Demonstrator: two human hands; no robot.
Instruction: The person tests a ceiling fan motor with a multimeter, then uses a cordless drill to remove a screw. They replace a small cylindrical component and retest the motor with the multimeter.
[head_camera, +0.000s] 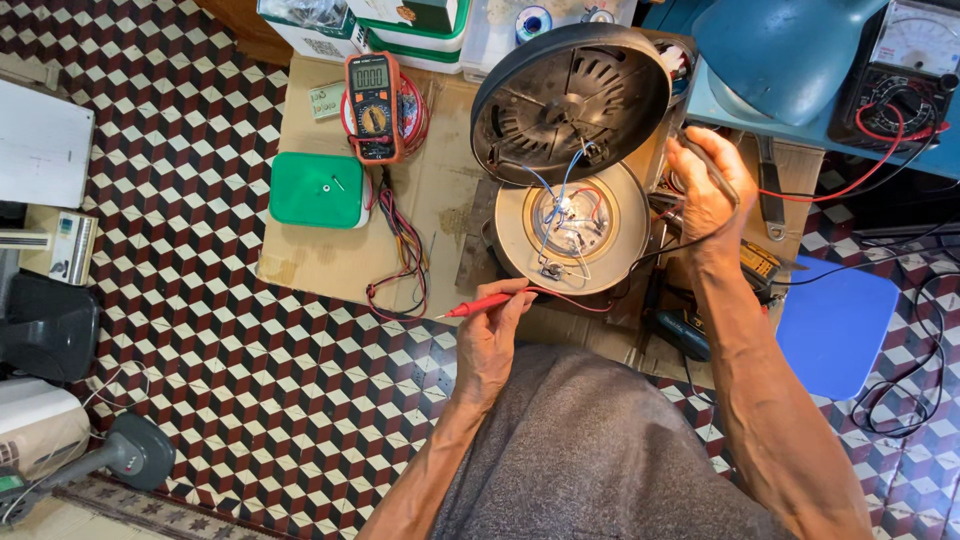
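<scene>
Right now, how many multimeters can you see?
2: an orange digital multimeter on the cardboard left of the opened appliance, and a black analog multimeter at top right. Others may be hidden.

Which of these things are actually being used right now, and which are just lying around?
In use: red test probe in the left hand; black probe in the right hand; opened cooker base; orange multimeter.

Lying about: green box; analogue meter; blue stool.

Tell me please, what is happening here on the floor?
A person sits over an opened round appliance whose dark bottom cover is tilted up, with the wiring exposed. The left hand holds a red test probe, its tip pointing away from the appliance. The right hand holds a black probe beside the appliance. An orange multimeter lies on the cardboard nearby.
</scene>
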